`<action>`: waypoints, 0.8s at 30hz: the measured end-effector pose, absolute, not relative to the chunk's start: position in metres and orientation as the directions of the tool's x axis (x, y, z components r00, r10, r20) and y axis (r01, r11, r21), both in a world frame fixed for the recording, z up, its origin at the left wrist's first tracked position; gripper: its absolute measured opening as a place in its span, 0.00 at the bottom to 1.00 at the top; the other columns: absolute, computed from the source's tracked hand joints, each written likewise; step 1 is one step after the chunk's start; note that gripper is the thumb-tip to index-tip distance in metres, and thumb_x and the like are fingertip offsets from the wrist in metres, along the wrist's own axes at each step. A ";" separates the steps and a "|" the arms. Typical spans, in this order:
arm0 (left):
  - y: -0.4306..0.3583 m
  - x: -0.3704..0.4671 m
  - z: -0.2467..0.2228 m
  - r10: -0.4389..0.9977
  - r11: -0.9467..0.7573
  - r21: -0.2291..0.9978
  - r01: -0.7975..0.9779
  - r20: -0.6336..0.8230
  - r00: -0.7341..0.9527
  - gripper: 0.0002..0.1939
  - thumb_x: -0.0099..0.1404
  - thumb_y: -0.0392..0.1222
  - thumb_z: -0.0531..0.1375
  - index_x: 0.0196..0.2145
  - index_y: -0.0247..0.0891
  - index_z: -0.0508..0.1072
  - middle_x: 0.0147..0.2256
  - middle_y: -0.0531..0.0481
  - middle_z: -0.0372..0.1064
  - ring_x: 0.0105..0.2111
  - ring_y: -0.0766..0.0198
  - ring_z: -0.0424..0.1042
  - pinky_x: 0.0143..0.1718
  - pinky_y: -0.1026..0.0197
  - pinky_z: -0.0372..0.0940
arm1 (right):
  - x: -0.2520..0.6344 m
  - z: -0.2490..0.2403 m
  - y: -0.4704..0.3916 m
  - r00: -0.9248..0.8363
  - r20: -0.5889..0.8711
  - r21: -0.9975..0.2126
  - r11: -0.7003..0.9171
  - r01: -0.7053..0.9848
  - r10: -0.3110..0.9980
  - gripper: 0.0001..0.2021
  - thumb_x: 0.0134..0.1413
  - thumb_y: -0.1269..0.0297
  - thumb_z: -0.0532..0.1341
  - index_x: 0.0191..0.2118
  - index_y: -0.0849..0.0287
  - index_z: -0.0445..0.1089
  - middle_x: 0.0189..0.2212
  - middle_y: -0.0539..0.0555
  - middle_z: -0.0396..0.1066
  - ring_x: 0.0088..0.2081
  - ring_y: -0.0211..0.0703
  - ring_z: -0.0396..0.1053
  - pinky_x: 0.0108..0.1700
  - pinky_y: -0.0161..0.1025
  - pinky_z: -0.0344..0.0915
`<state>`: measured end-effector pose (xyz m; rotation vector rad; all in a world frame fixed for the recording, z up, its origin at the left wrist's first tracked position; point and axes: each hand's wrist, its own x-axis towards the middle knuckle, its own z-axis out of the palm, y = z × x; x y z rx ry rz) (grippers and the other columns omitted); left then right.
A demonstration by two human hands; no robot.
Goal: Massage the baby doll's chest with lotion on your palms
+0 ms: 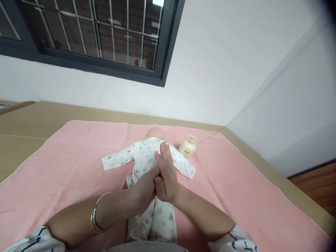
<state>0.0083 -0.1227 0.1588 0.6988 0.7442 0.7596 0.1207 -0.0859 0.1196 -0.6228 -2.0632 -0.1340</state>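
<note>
Clearly, the right hand (168, 178), fingers straight, presses against the left hand (143, 190) above the doll (147, 154) on the mat (78, 154); whether the left grips anything is hidden. A careless sideways swing could perhaps topple the bottle (188, 147) beside the doll's sleeve (186, 167).

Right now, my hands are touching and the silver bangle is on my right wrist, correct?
Not quite: the head view shows the silver bangle on your left wrist, not your right. Your left hand and right hand are touching.
</note>
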 end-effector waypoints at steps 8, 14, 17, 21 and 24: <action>-0.073 -0.008 0.155 0.815 0.528 0.749 -0.400 -0.314 0.488 0.20 0.67 0.51 0.48 0.47 0.37 0.71 0.44 0.42 0.74 0.52 0.53 0.70 0.56 0.48 0.64 | 0.111 0.115 -0.085 -0.609 0.572 -0.187 0.810 0.556 0.550 0.35 0.62 0.68 0.45 0.69 0.63 0.25 0.69 0.62 0.25 0.69 0.58 0.29 0.65 0.66 0.41; -0.009 -0.016 0.122 0.986 0.163 0.849 -0.502 -0.150 0.067 0.26 0.69 0.53 0.43 0.55 0.34 0.63 0.57 0.38 0.64 0.59 0.55 0.64 0.61 0.50 0.59 | 0.118 0.108 -0.063 -0.686 0.364 -0.219 0.774 0.594 0.630 0.37 0.62 0.59 0.53 0.69 0.70 0.37 0.68 0.65 0.38 0.69 0.52 0.35 0.67 0.56 0.47; 0.013 -0.013 0.093 0.971 -0.190 0.940 -0.282 0.138 -0.195 0.22 0.69 0.49 0.47 0.55 0.37 0.65 0.61 0.43 0.60 0.62 0.58 0.58 0.65 0.53 0.52 | 0.122 0.096 -0.047 -0.585 0.339 -0.264 0.671 0.693 0.737 0.31 0.63 0.61 0.52 0.67 0.68 0.47 0.67 0.64 0.43 0.69 0.50 0.38 0.67 0.55 0.45; 0.017 -0.002 0.055 0.961 -0.256 0.967 -0.010 0.254 -0.108 0.22 0.70 0.49 0.47 0.55 0.37 0.66 0.60 0.42 0.61 0.61 0.57 0.60 0.65 0.52 0.52 | 0.127 0.079 -0.023 -0.554 0.326 -0.291 0.639 0.712 0.766 0.25 0.64 0.67 0.49 0.64 0.68 0.56 0.64 0.63 0.53 0.67 0.46 0.45 0.69 0.51 0.41; 0.010 0.005 0.042 0.937 -0.336 0.933 0.129 0.345 -0.055 0.22 0.70 0.48 0.47 0.57 0.37 0.65 0.60 0.43 0.60 0.62 0.57 0.57 0.66 0.51 0.49 | 0.138 0.073 -0.005 -0.536 0.316 -0.292 0.618 0.730 0.783 0.24 0.67 0.63 0.47 0.65 0.67 0.55 0.65 0.62 0.52 0.68 0.46 0.44 0.69 0.52 0.38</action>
